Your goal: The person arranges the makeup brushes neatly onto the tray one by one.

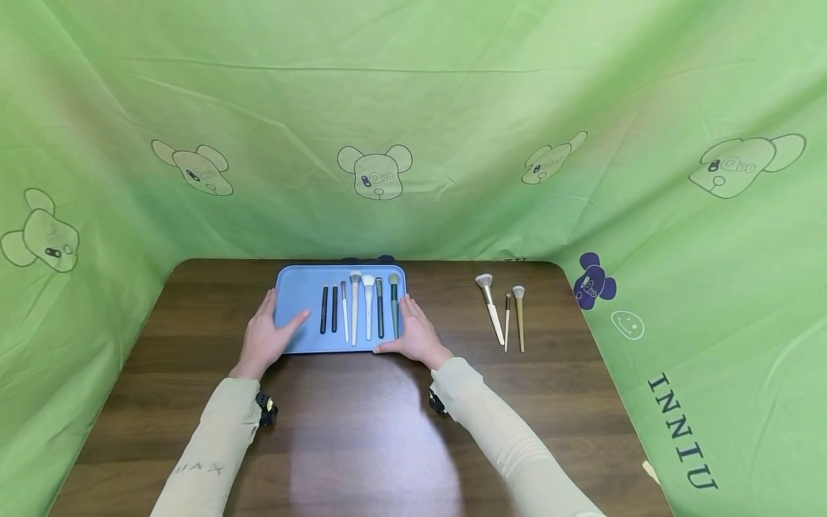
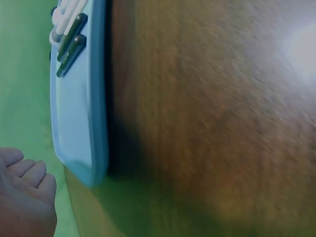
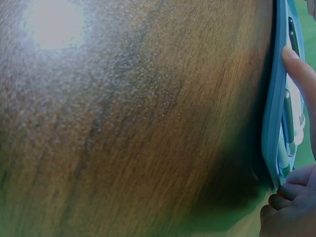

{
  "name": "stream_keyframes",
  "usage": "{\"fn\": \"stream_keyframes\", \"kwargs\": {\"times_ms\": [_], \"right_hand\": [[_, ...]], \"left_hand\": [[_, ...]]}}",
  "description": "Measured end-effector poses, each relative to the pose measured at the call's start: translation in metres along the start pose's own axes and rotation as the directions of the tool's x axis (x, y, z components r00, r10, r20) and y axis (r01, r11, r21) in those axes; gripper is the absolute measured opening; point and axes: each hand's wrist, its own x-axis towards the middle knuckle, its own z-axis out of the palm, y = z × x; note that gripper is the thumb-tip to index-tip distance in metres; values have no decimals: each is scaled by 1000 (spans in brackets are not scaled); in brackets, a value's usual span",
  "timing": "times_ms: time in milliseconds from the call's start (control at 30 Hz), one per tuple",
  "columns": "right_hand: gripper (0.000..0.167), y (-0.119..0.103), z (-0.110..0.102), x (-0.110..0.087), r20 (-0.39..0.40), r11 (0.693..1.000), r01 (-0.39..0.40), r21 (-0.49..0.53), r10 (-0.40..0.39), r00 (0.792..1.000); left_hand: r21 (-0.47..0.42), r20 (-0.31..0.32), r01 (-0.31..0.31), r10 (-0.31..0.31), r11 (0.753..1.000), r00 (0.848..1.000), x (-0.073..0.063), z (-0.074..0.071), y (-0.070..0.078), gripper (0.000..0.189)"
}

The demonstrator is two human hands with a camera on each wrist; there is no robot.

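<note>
A blue rectangular tray (image 1: 298,296) lies near the table's far edge with several makeup brushes side by side in it. Among these are two short dark ones, white-handled ones such as a fluffy white brush (image 1: 369,309), and a green brush (image 1: 394,305) by the right rim. My left hand (image 1: 263,337) is at the tray's left side, thumb spread over the tray floor; in the left wrist view its fingers sit just off the corner. At the near right corner, my right hand (image 1: 418,334) grips the tray, thumb (image 3: 298,69) on the near rim and fingers along the right side.
To the right, three more brushes lie on the brown wooden table (image 1: 362,424): a wide angled brush (image 1: 491,309), a thin brush (image 1: 507,323) and a tan-handled brush (image 1: 520,319). Green printed cloth (image 1: 452,222) hangs around the table's back and sides.
</note>
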Motion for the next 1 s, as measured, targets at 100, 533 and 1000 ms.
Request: {"fn": "stream_keyframes", "kwargs": {"times_ms": [100, 533, 1000], "right_hand": [[133, 0, 0, -1, 2, 1000, -1, 4, 1, 1000], [133, -1, -1, -2, 7, 1000, -9, 4, 9, 1000], [136, 6, 7, 2, 2, 1000, -12, -9, 12, 1000]], "left_hand": [[18, 31, 10, -10, 1000, 999, -5, -1, -4, 113], [61, 96, 58, -63, 996, 993, -17, 1, -11, 128], [103, 128, 16, -29, 995, 991, -20, 5, -13, 144]]}}
